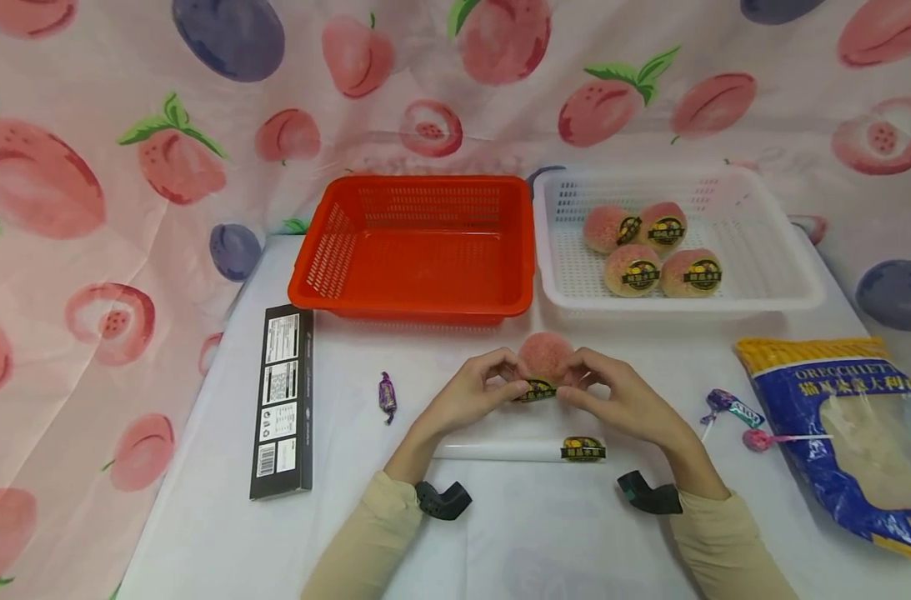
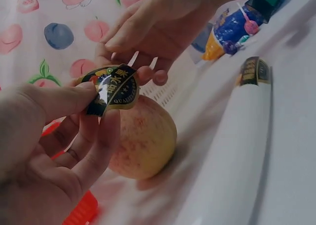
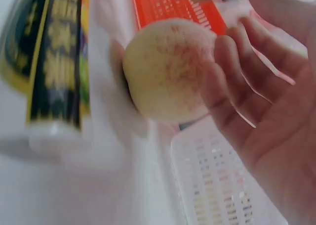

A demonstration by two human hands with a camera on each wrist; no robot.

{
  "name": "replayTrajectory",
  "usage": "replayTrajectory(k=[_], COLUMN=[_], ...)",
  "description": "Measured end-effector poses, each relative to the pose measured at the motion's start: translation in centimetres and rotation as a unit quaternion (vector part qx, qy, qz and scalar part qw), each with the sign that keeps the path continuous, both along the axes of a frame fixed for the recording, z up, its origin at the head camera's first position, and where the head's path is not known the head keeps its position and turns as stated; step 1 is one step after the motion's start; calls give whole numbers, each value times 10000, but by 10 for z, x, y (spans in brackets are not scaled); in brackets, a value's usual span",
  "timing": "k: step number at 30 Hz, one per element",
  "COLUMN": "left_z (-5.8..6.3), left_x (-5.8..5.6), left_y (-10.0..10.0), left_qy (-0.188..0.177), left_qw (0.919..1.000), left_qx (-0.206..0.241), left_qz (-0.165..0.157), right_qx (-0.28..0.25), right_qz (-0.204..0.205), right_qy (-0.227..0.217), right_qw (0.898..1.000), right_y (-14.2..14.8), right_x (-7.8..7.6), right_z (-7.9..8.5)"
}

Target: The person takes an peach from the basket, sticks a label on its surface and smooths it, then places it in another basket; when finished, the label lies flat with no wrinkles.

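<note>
A black-and-gold fruit sticker [image 2: 117, 89] is pinched between the thumb and fingers of my left hand [image 2: 54, 131]. Directly behind it in the left wrist view, a pink-and-yellow peach [image 2: 150, 141] rests on the white table; in the head view the same peach [image 1: 545, 354] sits between both hands. My right hand [image 3: 266, 81] is beside the peach, its fingers loosely bent and fingertips close to the fruit and the sticker's edge. Nearer my body lies a white roll [image 1: 500, 451] with another such sticker [image 1: 583, 449] at its right end.
A red basket [image 1: 410, 313] stands at the back, beside a white basket [image 1: 688, 306] bearing several stickered peaches [image 1: 691, 272]. At left lie a black box [image 1: 281, 400] and a purple wrapped candy [image 1: 387, 397]. Lollipops [image 1: 757, 440] and a blue pasta bag [image 1: 808, 442] lie at right.
</note>
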State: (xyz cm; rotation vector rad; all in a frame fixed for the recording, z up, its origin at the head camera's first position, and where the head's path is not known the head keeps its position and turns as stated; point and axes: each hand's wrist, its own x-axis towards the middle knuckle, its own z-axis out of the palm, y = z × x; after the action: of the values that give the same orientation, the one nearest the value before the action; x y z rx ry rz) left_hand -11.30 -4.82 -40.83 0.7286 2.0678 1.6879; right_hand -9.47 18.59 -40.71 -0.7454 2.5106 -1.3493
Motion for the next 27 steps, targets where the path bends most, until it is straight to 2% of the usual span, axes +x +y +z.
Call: replayTrajectory(k=[4, 7, 11, 16, 23, 27], left_z=[-10, -18, -18, -18, -21, -22], left_x=[-10, -18, -24, -26, -26, -28], left_y=[6, 9, 14, 20, 26, 29], left_qy=[185, 461, 850, 966, 940, 1071], left_qw=[9994, 9969, 9917, 9880, 9864, 9855], left_qx=[-123, -290, -396, -540, -715, -717], left_qz=[247, 564, 876, 1074, 1142, 1108], right_qx=[-259, -295, -196, 9, 360, 472], right_qz=[-243, -491, -831, -1086, -1215, -1190], right_qy=[160, 197, -19, -242, -225, -216], right_qw=[9992, 9982, 9964, 9938, 9917, 9915], right_y=[-14, -20, -20, -15, -18, -15], right_x=[-1, -3, -8, -15, -15, -19], right_z=[19, 24, 14, -3, 2, -2])
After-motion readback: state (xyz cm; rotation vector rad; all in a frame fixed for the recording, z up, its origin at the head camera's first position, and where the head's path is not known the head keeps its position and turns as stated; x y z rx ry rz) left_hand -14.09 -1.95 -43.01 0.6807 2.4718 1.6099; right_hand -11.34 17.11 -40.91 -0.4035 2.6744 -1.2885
